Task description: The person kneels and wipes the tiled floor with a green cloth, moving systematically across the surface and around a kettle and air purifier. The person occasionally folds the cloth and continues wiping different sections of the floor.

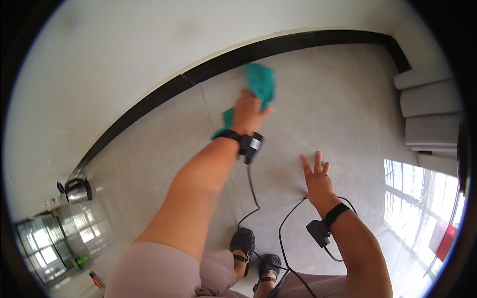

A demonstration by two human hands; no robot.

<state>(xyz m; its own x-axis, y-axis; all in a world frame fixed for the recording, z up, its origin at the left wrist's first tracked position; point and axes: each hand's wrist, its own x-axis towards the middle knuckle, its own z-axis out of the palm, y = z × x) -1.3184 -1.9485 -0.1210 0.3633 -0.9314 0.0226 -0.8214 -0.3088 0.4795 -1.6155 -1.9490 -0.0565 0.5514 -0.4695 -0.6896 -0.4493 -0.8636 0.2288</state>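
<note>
Teal cloth [260,84] is bunched in your left hand [247,113], fingers closed on it, pressed to the grey tiled floor [348,99] near the black skirting [208,69]. Your right hand [318,181] rests flat on the floor, fingers spread and holding nothing.

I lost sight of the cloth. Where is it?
Head view, upper centre: the teal cloth is under the left hand, pressed on the grey surface near the black edge strip.
</note>
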